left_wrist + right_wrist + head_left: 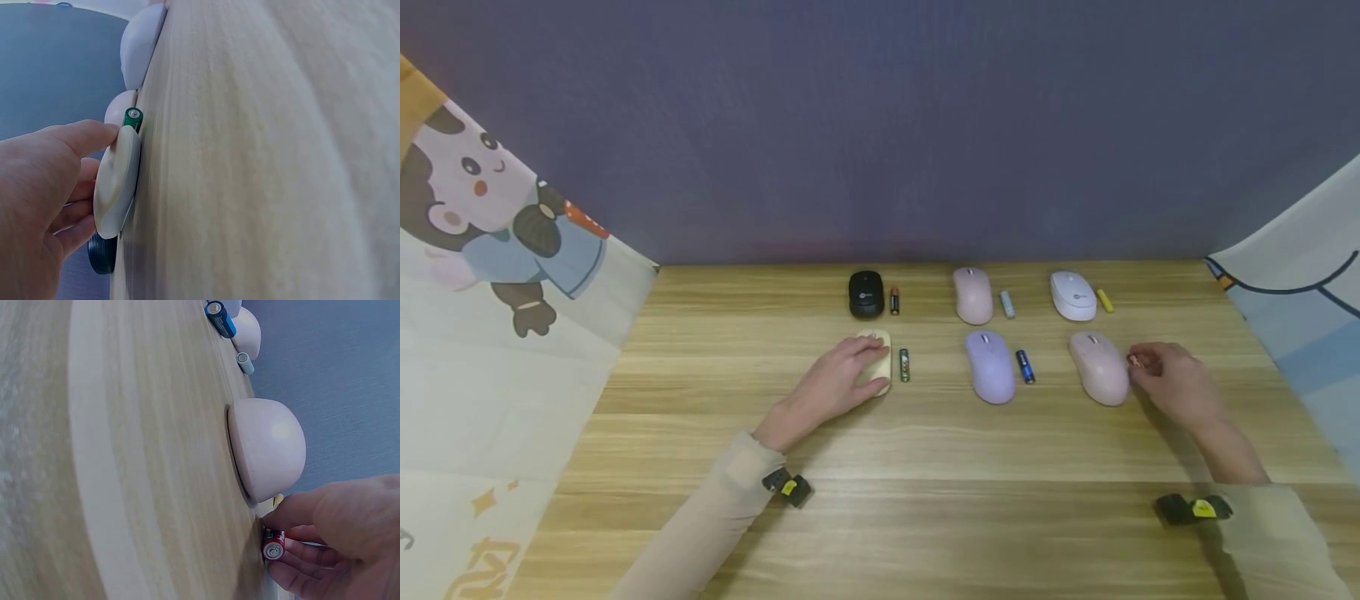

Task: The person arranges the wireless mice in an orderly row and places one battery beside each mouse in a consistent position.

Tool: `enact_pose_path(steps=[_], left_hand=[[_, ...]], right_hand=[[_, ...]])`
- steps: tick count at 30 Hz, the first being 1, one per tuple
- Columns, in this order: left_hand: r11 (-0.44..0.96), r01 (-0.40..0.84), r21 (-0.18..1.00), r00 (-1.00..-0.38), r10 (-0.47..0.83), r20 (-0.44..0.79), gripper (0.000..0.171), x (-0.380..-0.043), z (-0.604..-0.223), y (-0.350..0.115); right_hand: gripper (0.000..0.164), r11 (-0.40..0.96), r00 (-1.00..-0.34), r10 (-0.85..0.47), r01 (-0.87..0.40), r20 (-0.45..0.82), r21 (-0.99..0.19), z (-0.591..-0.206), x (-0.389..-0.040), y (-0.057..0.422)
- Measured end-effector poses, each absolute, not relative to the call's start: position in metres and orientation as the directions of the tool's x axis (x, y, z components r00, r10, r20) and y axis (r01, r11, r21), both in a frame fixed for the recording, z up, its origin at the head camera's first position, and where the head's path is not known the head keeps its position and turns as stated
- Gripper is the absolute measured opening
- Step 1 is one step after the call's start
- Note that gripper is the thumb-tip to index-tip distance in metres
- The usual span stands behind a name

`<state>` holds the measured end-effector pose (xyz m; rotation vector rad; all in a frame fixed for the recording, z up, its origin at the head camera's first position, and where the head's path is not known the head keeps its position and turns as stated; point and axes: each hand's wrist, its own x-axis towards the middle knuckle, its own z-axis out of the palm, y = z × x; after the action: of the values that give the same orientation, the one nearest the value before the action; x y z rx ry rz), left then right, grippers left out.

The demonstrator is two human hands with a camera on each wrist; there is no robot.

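My left hand (831, 379) grips a cream-yellow computer mouse (883, 367), its thumb on one side and the fingers on the other. Just right of that mouse lies a green battery (905, 365); its end shows past the mouse (119, 181) in the left wrist view. At the right, my right hand (1180, 379) pinches a red battery (274, 545) between thumb and fingers, low over the wood. Close to its left is a pale pink mouse (1099, 368), which also appears as a rounded shell in the right wrist view.
Behind stand a black mouse (867, 294), a pink mouse (973, 296) and a white mouse (1073, 296), with batteries in black (894, 301), light blue (1007, 304) and yellow (1105, 301) beside them. Between my hands lie a purple mouse (990, 367) and a blue battery (1025, 367).
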<state>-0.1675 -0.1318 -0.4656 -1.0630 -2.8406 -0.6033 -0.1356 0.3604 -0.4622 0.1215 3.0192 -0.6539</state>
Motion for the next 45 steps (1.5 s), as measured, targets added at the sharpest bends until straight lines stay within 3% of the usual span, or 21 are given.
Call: enact_pose_path(steps=[21,45], left_hand=[[0.697,0.641,0.321,-0.764,0.62,0.177,0.053,-0.1685,-0.4658,-0.1341],[0.689,0.642,0.335,-0.761,0.625,0.174,0.054,-0.1688,-0.4653,-0.1368]], right_hand=[[0.041,0.891,-0.998,0.066,0.066,-0.015,-0.448,-0.4668,-0.1332,0.3604],[0.047,0.889,-0.994,0.093,0.108,-0.056,-0.444,-0.4646,-0.1332,0.3593]])
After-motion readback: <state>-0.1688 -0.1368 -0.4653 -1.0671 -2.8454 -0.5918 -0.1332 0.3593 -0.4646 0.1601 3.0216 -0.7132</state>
